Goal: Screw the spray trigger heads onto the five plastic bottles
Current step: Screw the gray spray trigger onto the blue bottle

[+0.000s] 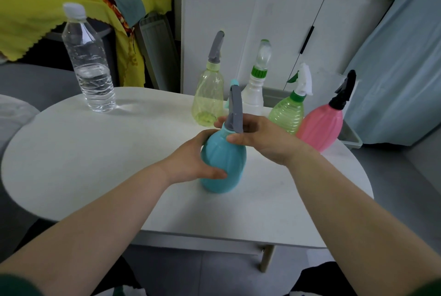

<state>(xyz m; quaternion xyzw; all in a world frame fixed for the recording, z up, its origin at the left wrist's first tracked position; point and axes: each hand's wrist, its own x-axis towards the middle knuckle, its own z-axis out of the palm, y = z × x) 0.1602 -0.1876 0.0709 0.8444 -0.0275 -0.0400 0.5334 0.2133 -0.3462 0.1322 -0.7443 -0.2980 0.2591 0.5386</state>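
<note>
A round blue bottle stands in the middle of the white table. My left hand wraps its left side. My right hand pinches the collar of the grey spray head that sits on the bottle's neck. Behind stand a pale yellow bottle with a grey head, a white bottle with a clear cap, a green bottle with a white head, and a pink bottle with a black head.
A clear water bottle with a white cap stands at the table's back left. A grey tray sits behind the pink bottle at the right edge. White cabinets rise behind the table.
</note>
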